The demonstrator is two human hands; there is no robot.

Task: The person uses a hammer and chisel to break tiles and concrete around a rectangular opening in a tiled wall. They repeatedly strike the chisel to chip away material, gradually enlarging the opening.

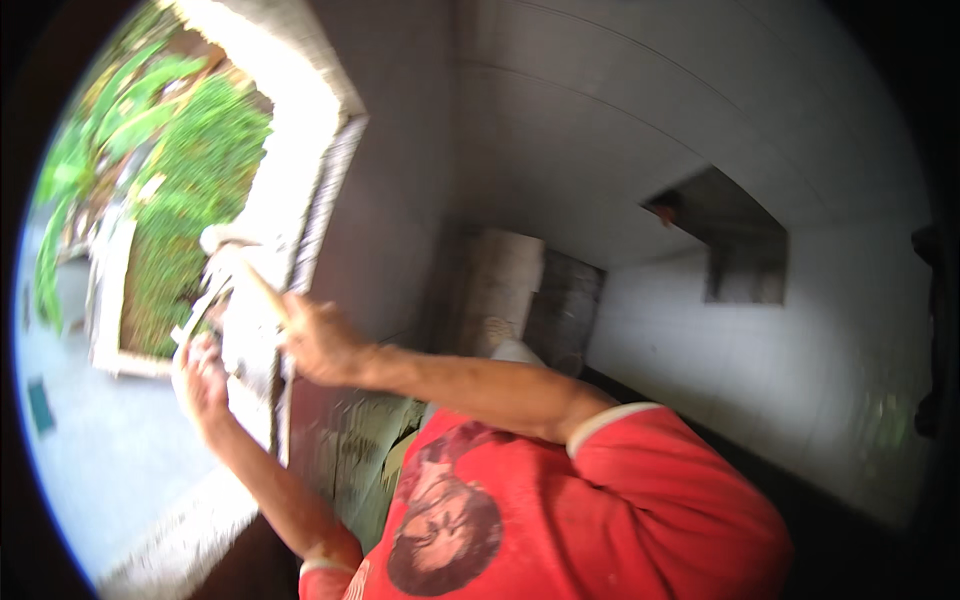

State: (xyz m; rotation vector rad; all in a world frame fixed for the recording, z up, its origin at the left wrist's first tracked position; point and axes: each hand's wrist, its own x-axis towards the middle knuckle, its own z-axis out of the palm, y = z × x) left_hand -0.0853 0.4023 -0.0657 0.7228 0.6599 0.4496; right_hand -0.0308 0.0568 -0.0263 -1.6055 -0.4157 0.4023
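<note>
My right hand (322,342) is closed round the pale wooden handle of a hammer (258,284). The hammer's light-coloured head lies up and left of that hand, over the bright edge of the wall opening. Lower and further left, my left hand (202,380) has its fingers bent round a thin, pale, rod-like piece (205,306). That piece slants up towards the hammer head; blur hides its exact kind and whether the two touch. Both hands are at the sunlit ledge (252,345) of the opening.
Green plants (205,150) and a pale blue ground (130,430) show outside the opening. A dark reddish wall (385,190) borders it. Boards (507,285) stand in the corner behind my right arm. A recess (735,240) is set in the pale wall at right.
</note>
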